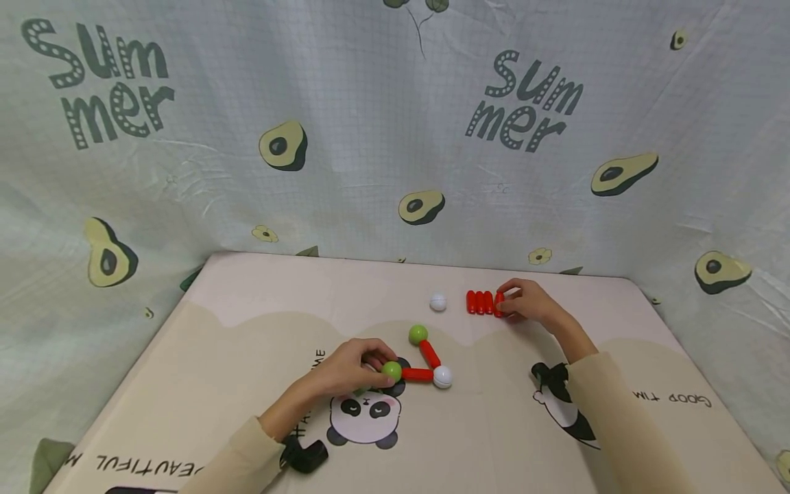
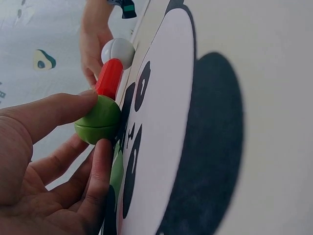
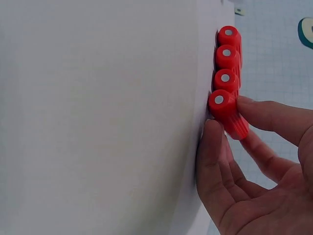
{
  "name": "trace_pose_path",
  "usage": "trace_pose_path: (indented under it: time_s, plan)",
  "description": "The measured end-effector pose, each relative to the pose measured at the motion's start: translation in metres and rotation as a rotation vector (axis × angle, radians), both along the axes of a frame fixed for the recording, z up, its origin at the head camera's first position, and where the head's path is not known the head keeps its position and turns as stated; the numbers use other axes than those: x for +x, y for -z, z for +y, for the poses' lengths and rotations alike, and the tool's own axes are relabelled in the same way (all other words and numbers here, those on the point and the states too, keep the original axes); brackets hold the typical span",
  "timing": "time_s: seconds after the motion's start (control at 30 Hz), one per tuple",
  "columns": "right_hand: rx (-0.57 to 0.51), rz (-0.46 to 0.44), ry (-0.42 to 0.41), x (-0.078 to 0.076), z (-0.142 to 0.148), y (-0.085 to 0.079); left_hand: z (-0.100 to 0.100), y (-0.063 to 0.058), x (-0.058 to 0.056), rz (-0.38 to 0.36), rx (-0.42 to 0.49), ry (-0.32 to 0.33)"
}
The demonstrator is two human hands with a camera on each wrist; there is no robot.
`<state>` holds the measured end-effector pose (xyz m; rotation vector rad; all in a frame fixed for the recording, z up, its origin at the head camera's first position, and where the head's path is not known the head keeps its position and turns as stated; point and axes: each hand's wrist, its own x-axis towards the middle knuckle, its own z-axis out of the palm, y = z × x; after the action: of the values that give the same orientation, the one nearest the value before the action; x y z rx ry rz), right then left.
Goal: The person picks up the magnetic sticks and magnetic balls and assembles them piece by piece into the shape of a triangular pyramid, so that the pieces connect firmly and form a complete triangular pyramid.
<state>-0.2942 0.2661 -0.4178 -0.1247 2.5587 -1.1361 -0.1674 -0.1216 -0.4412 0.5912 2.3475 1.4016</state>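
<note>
My left hand [image 1: 354,367] holds a green ball [image 1: 391,371] between thumb and fingers, low over the table. That ball joins a red rod [image 1: 417,374], which meets a white ball [image 1: 442,377]. From the white ball a second red rod [image 1: 430,354] runs back to another green ball [image 1: 418,334], making a V shape. At the back right, my right hand [image 1: 526,302] pinches the end red rod [image 3: 228,112] of a side-by-side row. The other red rods [image 3: 226,56] in the row show pale metallic discs on their ends.
A loose white ball [image 1: 437,302] sits left of the rod row. The table [image 1: 481,439] carries a printed panda and lettering. Behind it hangs a curtain [image 1: 358,89] with avocado prints. A black curved object [image 1: 304,455] lies by the left wrist.
</note>
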Motion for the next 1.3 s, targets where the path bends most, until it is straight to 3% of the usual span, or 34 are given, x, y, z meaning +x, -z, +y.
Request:
trace_pose_path:
  time_s: [0.37,0.8,1.3]
  plan:
    - [-0.043,0.016,0.086,0.008,0.002,0.007,0.001,0.001,0.0,0.004,-0.002,0.007]
    - [-0.154,0.025,0.122,0.013,0.012,0.011,0.0,0.001,0.0,0.011,-0.005,0.007]
    - [-0.208,0.12,0.063,0.04,-0.011,-0.018,0.0,0.0,0.001,0.008,-0.006,0.003]
